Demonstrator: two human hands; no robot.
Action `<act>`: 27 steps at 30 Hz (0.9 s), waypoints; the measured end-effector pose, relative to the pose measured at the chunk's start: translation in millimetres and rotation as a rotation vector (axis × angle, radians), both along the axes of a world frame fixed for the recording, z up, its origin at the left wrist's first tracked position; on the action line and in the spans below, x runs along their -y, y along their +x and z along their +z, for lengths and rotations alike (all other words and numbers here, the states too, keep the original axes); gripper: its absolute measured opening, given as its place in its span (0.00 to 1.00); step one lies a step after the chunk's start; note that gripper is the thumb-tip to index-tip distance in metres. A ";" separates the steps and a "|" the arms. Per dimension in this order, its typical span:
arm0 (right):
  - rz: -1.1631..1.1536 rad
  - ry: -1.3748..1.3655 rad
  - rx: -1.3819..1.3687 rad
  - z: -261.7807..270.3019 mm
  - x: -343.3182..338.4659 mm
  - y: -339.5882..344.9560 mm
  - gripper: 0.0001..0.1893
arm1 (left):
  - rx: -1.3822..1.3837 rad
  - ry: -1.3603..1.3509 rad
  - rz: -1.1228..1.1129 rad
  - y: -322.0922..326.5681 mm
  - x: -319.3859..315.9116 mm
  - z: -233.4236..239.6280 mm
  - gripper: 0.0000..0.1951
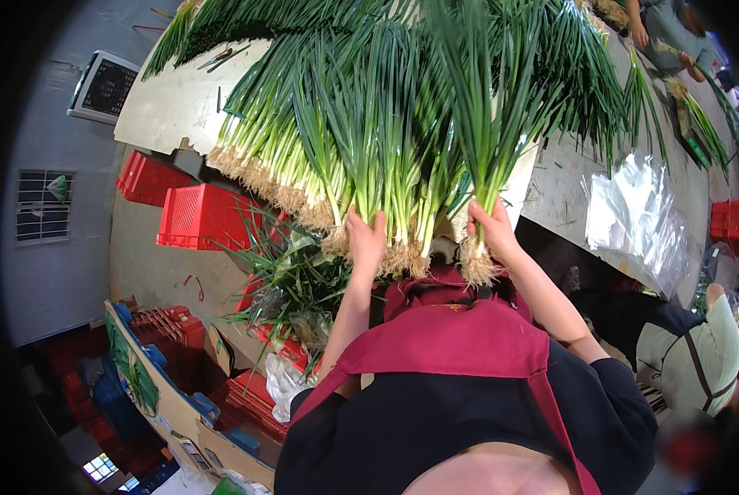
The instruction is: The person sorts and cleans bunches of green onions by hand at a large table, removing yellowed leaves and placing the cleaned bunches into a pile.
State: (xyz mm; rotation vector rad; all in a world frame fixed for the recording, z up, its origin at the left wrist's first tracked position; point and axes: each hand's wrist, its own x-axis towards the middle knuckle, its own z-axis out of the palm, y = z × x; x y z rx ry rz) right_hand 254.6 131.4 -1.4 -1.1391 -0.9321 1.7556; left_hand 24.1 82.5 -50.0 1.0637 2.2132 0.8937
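Observation:
My right hand grips a small bunch of green onions low on the white stalks. Its shaggy roots hang below my fingers, and its long leaves reach up over the table. My left hand is at the root ends of a large row of green onions lying on the table. Its thumb and forefinger are apart against the stalks; whether they grip any is hidden. More rooted stalks extend to the left, roots toward me.
Red plastic crates stand below the table's left edge, beside a heap of leaf trimmings. Clear plastic bags lie on the right-hand table. A small tool lies far left. Co-workers are at right.

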 end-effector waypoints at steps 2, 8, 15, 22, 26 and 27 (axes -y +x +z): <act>0.048 -0.013 0.006 -9.4 -2.0 -8.3 0.09 | -0.643 0.011 -0.186 10.4 -0.3 -1.0 0.39; 0.045 -0.044 0.027 -8.0 6.9 -19.6 0.09 | -0.545 -0.350 -0.478 26.6 -5.8 12.0 0.35; 0.133 -0.087 -0.070 -12.4 14.1 -34.8 0.19 | 0.317 -0.083 -0.296 37.8 -1.5 48.7 0.28; 0.141 -0.361 -0.104 -13.9 10.5 -34.5 0.24 | -0.031 -0.060 -0.785 52.7 7.3 70.1 0.32; 0.047 -0.409 -0.037 6.8 8.6 -32.0 0.21 | 0.764 0.071 -0.432 48.6 12.4 44.0 0.24; 0.083 -0.415 -0.128 7.7 8.9 -31.1 0.21 | 0.834 0.130 -0.309 50.0 12.3 43.5 0.23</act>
